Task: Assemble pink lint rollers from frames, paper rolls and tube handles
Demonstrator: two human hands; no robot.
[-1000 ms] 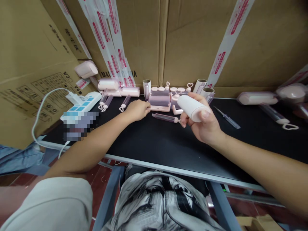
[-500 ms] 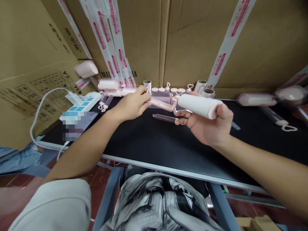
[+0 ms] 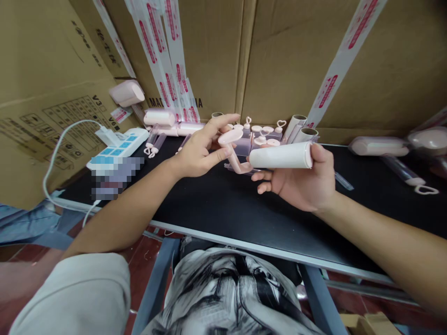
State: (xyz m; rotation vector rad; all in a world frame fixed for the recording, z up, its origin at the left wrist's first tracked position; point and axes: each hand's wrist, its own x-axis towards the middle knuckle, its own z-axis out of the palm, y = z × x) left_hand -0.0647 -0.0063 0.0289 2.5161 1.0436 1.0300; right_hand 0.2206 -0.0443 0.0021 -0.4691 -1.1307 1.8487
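Observation:
A white lint roller (image 3: 281, 156) with a pink frame is held above the black table. My right hand (image 3: 302, 179) grips the roller's right end between thumb and fingers, its other fingers curled beneath. The pink handle (image 3: 232, 144) bends from the roller's left end toward my left hand (image 3: 206, 149). My left thumb touches the handle near its rounded end, with the fingers spread behind it. Just behind the roller lie clear tubes with pink caps (image 3: 256, 129), some with heart-shaped loops. A clear tube lies partly hidden below the handle.
On the left are a white power strip (image 3: 118, 148) with a cable and a blurred-out item. Pink rollers (image 3: 159, 117) lie at the back left, others (image 3: 379, 145) at the right. Cardboard rolls (image 3: 297, 124) stand by the carton wall (image 3: 279, 56).
The handle has turned so its rounded end faces up and toward me. My left hand has moved slightly right and its fingers have opened out. The roller is now closer to level.

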